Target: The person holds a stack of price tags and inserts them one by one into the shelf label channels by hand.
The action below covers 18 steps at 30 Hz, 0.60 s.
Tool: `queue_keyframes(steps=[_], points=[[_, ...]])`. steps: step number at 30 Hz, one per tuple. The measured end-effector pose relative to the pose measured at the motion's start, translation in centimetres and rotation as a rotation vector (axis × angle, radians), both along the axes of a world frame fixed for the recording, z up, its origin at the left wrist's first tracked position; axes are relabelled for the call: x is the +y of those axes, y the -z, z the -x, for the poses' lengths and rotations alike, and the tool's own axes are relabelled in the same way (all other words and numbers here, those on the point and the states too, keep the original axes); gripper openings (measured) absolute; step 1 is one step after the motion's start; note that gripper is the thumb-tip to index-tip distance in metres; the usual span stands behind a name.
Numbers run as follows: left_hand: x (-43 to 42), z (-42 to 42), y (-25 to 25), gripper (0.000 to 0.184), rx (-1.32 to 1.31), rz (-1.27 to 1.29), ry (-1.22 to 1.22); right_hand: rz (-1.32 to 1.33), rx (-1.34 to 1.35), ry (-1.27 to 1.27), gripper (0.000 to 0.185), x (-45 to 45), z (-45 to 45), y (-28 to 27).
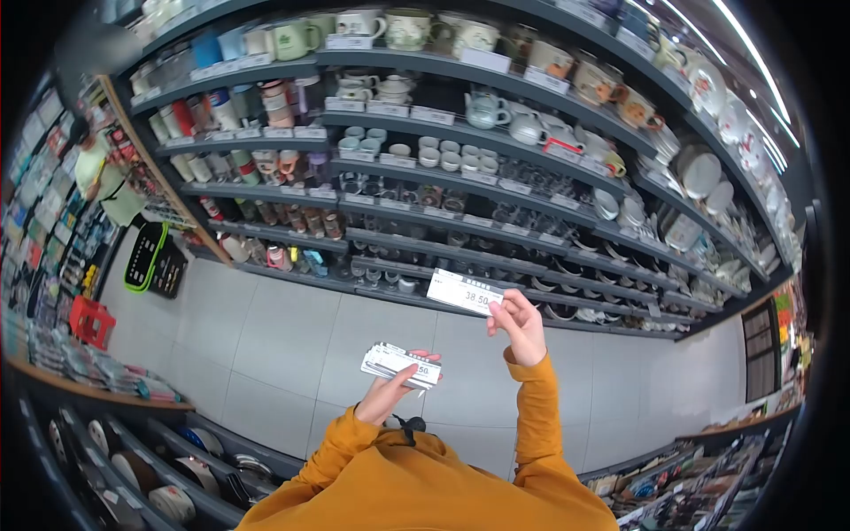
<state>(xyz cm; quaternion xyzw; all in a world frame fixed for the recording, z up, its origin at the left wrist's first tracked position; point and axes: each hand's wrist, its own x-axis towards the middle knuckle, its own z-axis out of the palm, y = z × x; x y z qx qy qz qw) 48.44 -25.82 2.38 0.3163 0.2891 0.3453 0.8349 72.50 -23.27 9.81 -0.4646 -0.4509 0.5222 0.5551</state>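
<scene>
My left hand [387,395] is closed around a stack of white price tags [390,358] with dark printed strips, held low in front of my body. The thumb lies across the top tag, and part of its number is covered. Raised higher and to the right, my right hand [521,327] pinches a single price tag [459,290] by its right end. That tag reads 38.50 and faces me. It appears in front of the lower shelves, apart from the shelf edges. Similar price tags [484,59] sit along the shelf edges.
Ahead stands a long dark shelf unit [381,61] with mugs, teapots [488,110], glasses, bowls and plates. At the left, another person [106,177] is beside a black and green basket [158,258]. A red stool [91,321] is on the tiled floor [274,354]. Lower shelves with pans flank me at the left.
</scene>
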Motion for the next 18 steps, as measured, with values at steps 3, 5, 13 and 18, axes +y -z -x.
queue_keyframes(steps=[3, 5, 13, 18], points=[[-0.5, 3.1, 0.5, 0.036, -0.012, 0.05, -0.114, 0.044, 0.005, -0.089, 0.015, 1.7, 3.5, 1.0], [-0.3, 5.1, 1.1, 0.037, -0.03, 0.098, -0.182, 0.056, 0.027, -0.14, 0.017, 2.8, 6.2, 1.6], [4.4, 17.9, 2.2, 0.04, -0.084, 0.134, -0.224, 0.083, 0.071, -0.219, 0.029, 6.4, 19.1, 6.3], [8.6, 29.6, 0.8, 0.039, 0.033, 0.08, -0.164, 0.086, 0.079, -0.223, 0.037, 9.0, 29.6, 6.9]])
